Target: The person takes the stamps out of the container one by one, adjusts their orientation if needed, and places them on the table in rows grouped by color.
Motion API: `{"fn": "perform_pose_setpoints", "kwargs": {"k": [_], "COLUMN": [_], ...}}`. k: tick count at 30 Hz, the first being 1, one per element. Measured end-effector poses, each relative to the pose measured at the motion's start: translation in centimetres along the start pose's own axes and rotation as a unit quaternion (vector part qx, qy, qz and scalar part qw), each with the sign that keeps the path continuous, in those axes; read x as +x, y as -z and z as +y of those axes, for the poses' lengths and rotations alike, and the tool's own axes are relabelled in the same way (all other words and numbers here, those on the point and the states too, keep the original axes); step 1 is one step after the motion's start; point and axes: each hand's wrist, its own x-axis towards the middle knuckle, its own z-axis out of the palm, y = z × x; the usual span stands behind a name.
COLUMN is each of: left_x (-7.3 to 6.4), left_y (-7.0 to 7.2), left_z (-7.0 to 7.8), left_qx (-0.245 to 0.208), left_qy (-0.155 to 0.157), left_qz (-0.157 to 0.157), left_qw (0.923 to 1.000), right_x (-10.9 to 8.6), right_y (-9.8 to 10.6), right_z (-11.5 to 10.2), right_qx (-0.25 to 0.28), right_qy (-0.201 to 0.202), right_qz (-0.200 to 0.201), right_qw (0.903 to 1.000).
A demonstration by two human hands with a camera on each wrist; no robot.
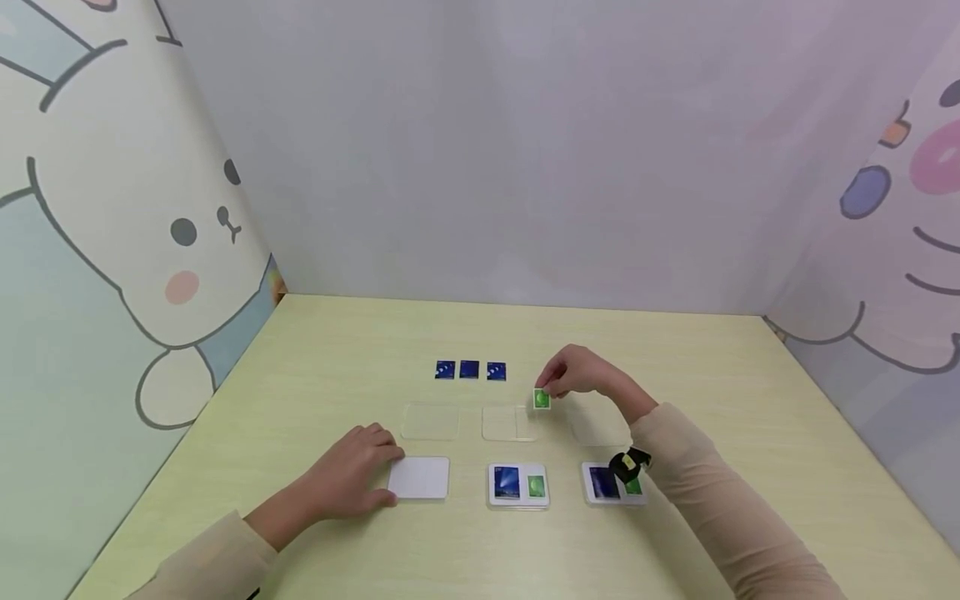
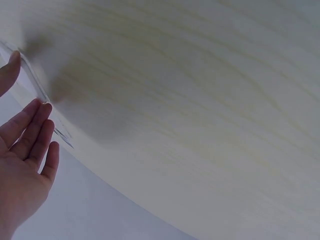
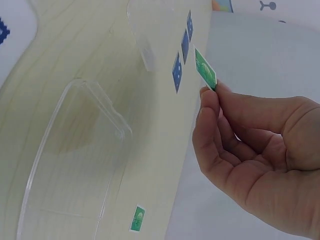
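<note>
Between thumb and fingertips, my right hand (image 1: 581, 371) pinches a small green card with a white border (image 3: 205, 69), raised above the table behind the middle clear plastic lid (image 1: 498, 423). My left hand (image 1: 356, 471) holds the left side of a flat white case (image 1: 420, 478), thumb at its near corner and fingers at the far one. Two more white cases, the middle one (image 1: 518, 502) and the right one (image 1: 613, 500), each carry a larger dark blue card and a small green card. The right wrist partly covers the right case in the head view.
Three small blue cards (image 1: 469, 369) lie in a row farther back. Clear lids lie left (image 1: 431, 422) and right (image 1: 602, 425) of the middle one. Another green card (image 3: 137, 218) shows on the table in the right wrist view. A grey curtain (image 1: 480, 167) hangs behind.
</note>
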Motion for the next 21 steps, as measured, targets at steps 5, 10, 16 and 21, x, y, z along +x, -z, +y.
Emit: {"fn": "perform_pose_setpoints", "kwargs": {"k": [5, 10, 16, 21], "left_x": [-0.01, 0.01, 0.02, 0.04], "left_y": [0.04, -0.04, -0.15, -0.18], "left_z": [0.03, 0.01, -0.03, -0.1], "left_qx": [-0.001, -0.001, -0.002, -0.001], "left_qy": [0.0, 0.001, -0.002, -0.002], "left_qz": [-0.001, -0.003, -0.002, 0.001], "left_qw": [1.0, 1.0, 1.0, 1.0], "right_x": [0.2, 0.25, 0.34, 0.6], "right_y": [0.31, 0.42, 0.63, 0.91], "right_z": [0.08, 0.2, 0.51, 0.73], "right_qx": [-0.001, -0.002, -0.006, -0.003], "right_qy": [-0.003, -0.005, -0.003, -0.013], "right_qz": [0.001, 0.001, 0.003, 0.008], "right_qw": [1.0, 1.0, 1.0, 0.9999]}}
